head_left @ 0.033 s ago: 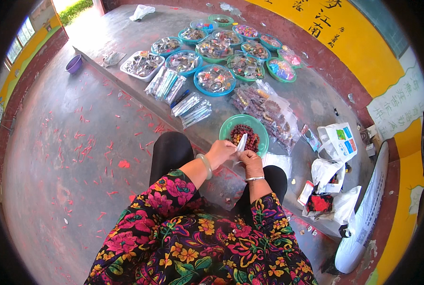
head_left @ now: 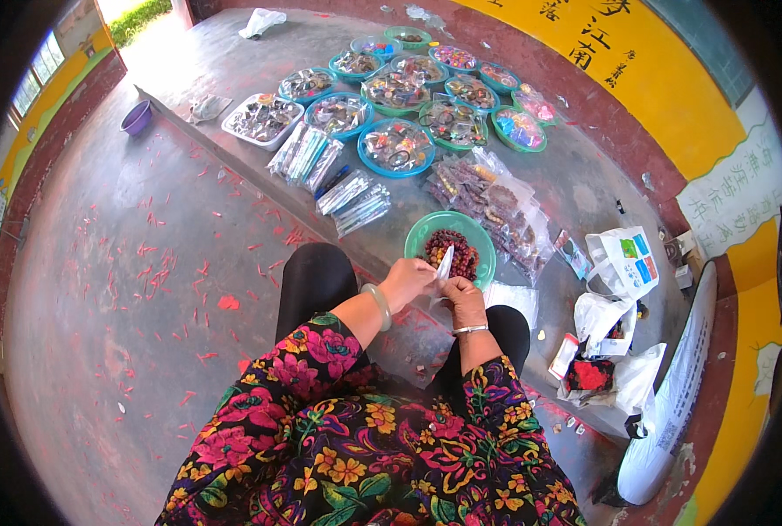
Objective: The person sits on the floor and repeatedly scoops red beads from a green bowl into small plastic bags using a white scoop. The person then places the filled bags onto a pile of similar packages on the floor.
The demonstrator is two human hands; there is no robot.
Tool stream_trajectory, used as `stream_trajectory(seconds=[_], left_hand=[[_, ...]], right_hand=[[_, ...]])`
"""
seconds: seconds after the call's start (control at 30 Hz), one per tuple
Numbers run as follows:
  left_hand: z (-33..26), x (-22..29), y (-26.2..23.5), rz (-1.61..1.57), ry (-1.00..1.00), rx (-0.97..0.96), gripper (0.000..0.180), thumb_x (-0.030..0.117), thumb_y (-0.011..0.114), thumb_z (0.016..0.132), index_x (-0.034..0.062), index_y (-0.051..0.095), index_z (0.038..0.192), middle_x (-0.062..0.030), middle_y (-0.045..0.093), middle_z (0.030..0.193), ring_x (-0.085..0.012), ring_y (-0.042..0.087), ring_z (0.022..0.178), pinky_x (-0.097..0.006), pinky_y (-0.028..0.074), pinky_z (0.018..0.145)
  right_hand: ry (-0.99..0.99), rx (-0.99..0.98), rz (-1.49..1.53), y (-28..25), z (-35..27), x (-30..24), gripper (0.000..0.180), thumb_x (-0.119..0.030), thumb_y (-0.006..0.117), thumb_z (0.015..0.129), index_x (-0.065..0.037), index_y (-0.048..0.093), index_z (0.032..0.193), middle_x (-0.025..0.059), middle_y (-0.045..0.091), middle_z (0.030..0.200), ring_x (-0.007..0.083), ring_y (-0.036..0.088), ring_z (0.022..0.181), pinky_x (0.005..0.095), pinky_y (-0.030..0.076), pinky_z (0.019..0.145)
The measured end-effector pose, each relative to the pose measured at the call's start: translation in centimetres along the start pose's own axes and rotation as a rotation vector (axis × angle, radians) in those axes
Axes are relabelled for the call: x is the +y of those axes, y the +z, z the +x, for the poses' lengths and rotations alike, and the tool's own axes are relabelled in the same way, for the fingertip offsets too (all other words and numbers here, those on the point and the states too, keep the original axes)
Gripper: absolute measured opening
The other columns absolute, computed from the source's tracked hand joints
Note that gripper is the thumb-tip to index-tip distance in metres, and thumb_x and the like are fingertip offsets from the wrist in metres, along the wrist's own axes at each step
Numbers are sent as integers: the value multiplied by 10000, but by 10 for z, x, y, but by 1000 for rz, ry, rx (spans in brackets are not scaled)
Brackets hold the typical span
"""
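My left hand (head_left: 408, 282), with a pale bangle at its wrist, is closed with its fingertips on a small whitish plastic bag (head_left: 446, 262). The same bag is pinched from the other side by my right hand (head_left: 464, 304), which wears a silver bracelet. Both hands meet just over the near rim of a green plastic basin (head_left: 415, 237). In that basin lie dark red and some yellowish beaded strings (head_left: 466, 252), partly hidden by the hands and the bag.
Beyond the basin lie packed bead bags (head_left: 496, 206) and bundles of slim silvery packets (head_left: 356, 202). Several basins (head_left: 397, 147) of small wrapped goods stand farther off. White carrier bags (head_left: 623, 263) sit at the right. Red scraps (head_left: 228, 302) litter the floor at left.
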State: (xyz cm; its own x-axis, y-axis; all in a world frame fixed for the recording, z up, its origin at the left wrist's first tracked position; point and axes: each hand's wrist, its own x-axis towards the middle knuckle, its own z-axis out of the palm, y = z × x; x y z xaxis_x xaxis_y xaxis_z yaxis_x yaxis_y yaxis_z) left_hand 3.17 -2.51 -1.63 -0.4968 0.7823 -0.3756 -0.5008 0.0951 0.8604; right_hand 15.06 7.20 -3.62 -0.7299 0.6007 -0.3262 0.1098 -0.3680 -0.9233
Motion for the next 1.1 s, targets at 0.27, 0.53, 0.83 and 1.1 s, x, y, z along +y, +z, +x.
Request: stream_trajectory(seconds=[0.27,0.53,0.83,1.1], left_hand=[[7,-3,-8,148,4,32,111,55,555,785,-52,559,815,-93,576,784,-161,573,664,-265,480,619],[7,-10,-7,604,263,137,147,88,593,716,-25,543,796,-128,584,707,-226,590,672,-330,457,589],[-8,4,-6,1037,371,263,182,28,492,730,-4,503,909,-224,575,847,-399,557,805,-432,436,687],[-21,19,7,1142,557,195,205,67,437,792,41,502,984,-207,558,917,-388,558,825,-455,446,705]], right_hand=[[-61,154,-103,1,2,0,68,-88,612,757,-43,562,745,16,589,637,98,557,554,219,444,489],[-426,223,-615,7,4,13,108,-63,619,708,-43,545,784,35,588,648,97,569,595,243,452,561],[-392,431,-756,1,2,9,124,-68,598,667,-72,542,778,75,592,662,197,600,610,304,466,583],[-332,387,-971,8,-7,-1,165,-124,583,672,-97,549,831,107,618,717,286,611,680,379,474,612]])
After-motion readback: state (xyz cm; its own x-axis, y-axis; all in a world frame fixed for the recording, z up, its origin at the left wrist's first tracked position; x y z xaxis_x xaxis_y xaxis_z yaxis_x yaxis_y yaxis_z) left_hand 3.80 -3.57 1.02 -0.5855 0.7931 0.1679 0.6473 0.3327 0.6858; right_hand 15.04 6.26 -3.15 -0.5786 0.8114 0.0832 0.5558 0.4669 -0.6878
